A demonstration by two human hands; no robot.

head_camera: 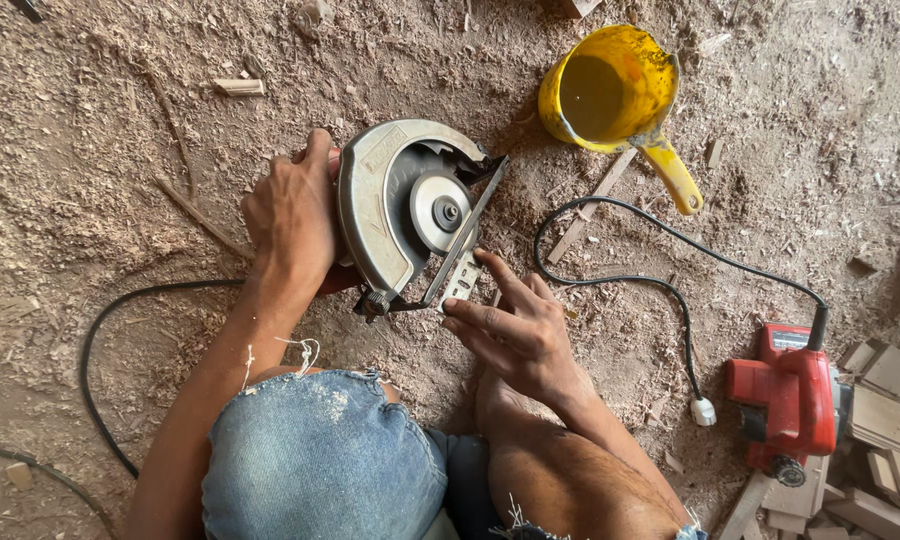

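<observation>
Head view, risks first. Could bite the fingers if the circular saw (410,215) spun up: right hand (515,330) rests its fingertips on the metal base plate (460,270), close beside the exposed blade centre. Cannot tell from here whether the saw's black cord (120,330) is live, since it runs out of sight at the lower left. Could slip or tip, too, held on its side above loose sawdust with only the left hand (292,215) steadying it. Could snag a foot or a sleeve on the second cable (610,240) looping nearby, its white plug (704,411) lying loose on the floor (100,130).

Then the saw itself: lying on its side on the sawdust floor, just ahead of the denim-clad knee (320,460). Grey, curved metal guard, round flange and bolt at the middle, thin base plate angled down the right edge, all dusted and worn. Left hand wrapped about the back of the body, fingers closed on it. Right hand half spread, index and middle fingers extended onto the plate, not gripping.

Nearby: yellow plastic jug (610,90) beyond, red power planer (785,400) at right beside wood offcuts (890,420).
</observation>
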